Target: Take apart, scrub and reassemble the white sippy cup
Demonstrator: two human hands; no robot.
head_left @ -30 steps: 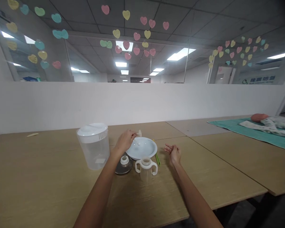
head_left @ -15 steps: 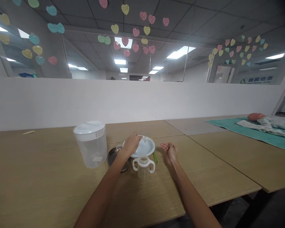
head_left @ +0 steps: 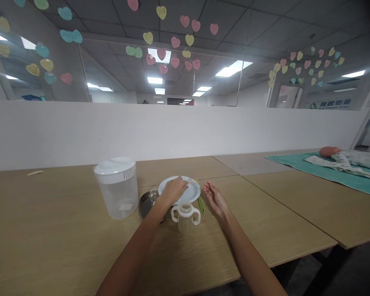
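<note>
My left hand (head_left: 175,190) hangs over a white plate (head_left: 191,195), its fingers closed in a pinch. Something thin and pale may be between the fingertips, too small to name. To the right of the plate my right hand (head_left: 216,198) is turned palm inward, fingers stretched out, holding nothing. A clear baby bottle (head_left: 185,220) with two white handles stands upright, without a cap, in front of the plate. Under my left forearm, partly hidden, lies a round metal dish (head_left: 144,205) with a clear dome-shaped cap (head_left: 154,195) in it. A small clear piece (head_left: 191,181) shows at the plate's far rim.
A clear bucket (head_left: 117,199) with a white lid stands left of the dish. A green-handled tool (head_left: 201,204) lies at the plate's right edge. On the right, a teal mat (head_left: 291,164) bears a patterned cloth (head_left: 357,161). A white wall (head_left: 172,131) closes the table's back.
My left hand has moved slightly right and lower over the plate. My right hand has shifted left toward the plate, with its fingers lifted and turned inward.
</note>
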